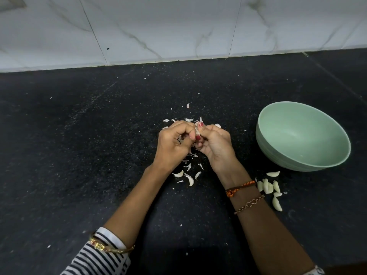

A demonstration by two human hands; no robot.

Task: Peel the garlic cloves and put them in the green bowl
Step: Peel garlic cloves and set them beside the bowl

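Working a single garlic clove (197,132) between both hands, the person is holding it just above the dark counter (99,135), to the left of the green bowl (303,155). The left hand (174,142) is curling its fingers in around the clove's near side, and the right hand (213,142) is pinching it from the other side with thumb and fingertips, red nails showing. Only a sliver of the clove is peeking out between them.

That clove is looking light, small and firm, with a dry papery skin that is likely to be brittle and clingy; the flesh underneath will probably be getting slick once bared. Holding the body steady and picking at the tip or root end seems the sensible grip.

Loose skins (186,175) are lying scattered under and in front of the hands, to the bowl's left. A cluster of garlic cloves (271,188) is sitting on the counter just in front of the bowl, beside the right wrist.

As for the bowl itself, it is standing upright and showing no cloves inside, so nothing is in it yet.
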